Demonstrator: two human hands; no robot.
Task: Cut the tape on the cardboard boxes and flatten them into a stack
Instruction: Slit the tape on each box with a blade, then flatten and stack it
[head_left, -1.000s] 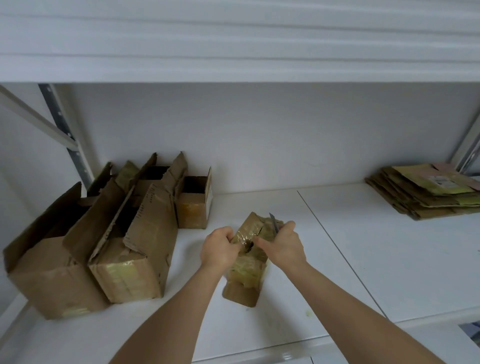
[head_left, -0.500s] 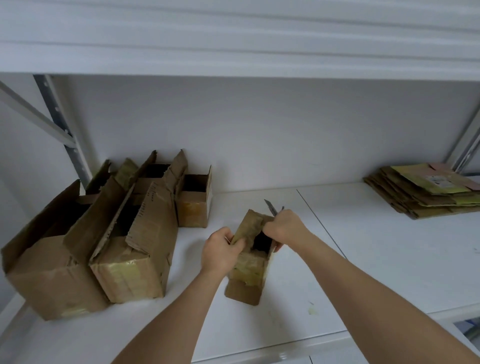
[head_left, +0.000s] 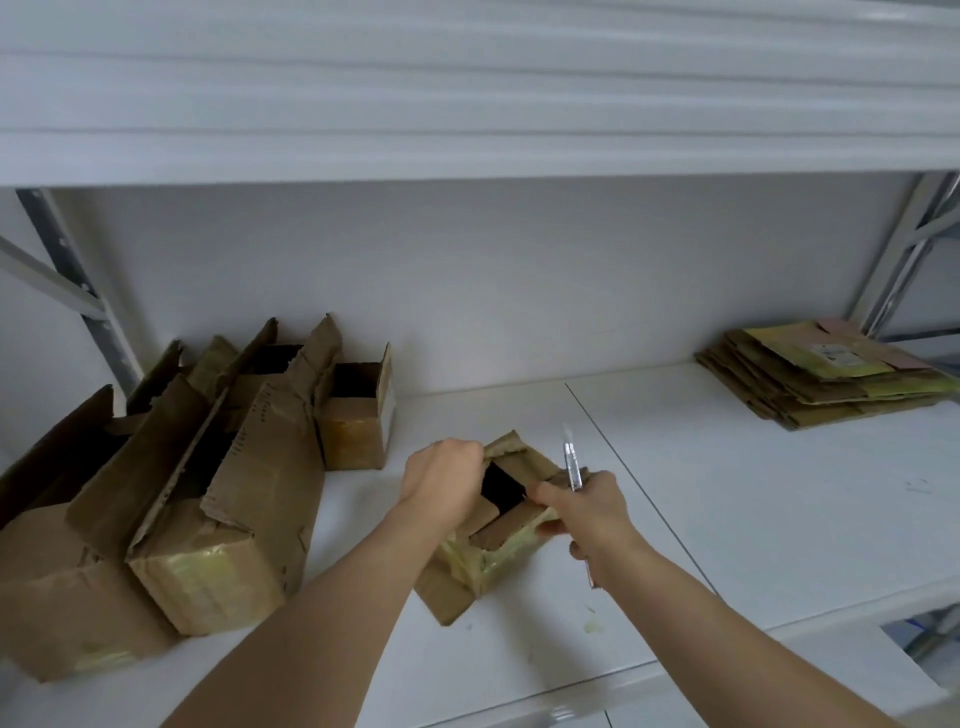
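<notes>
A small taped cardboard box (head_left: 493, 551) lies in the middle of the white shelf (head_left: 727, 519), its upper end open and dark inside. My left hand (head_left: 441, 480) grips the left flap of that box and pulls it outward. My right hand (head_left: 587, 512) holds a slim utility knife (head_left: 571, 462) with the blade pointing up and away, while its fingers press on the box's right flap. Yellowish tape still wraps the box's lower part.
Several open, torn boxes (head_left: 171, 499) stand crowded at the left end of the shelf. A stack of flattened cardboard (head_left: 826, 379) lies at the far right. Another shelf board (head_left: 467, 104) hangs low overhead. Metal uprights (head_left: 67, 275) frame both sides.
The taped top of the small box has come open. My left hand pulled its flap leftward, and my right hand drew the knife out and moved right and down.
</notes>
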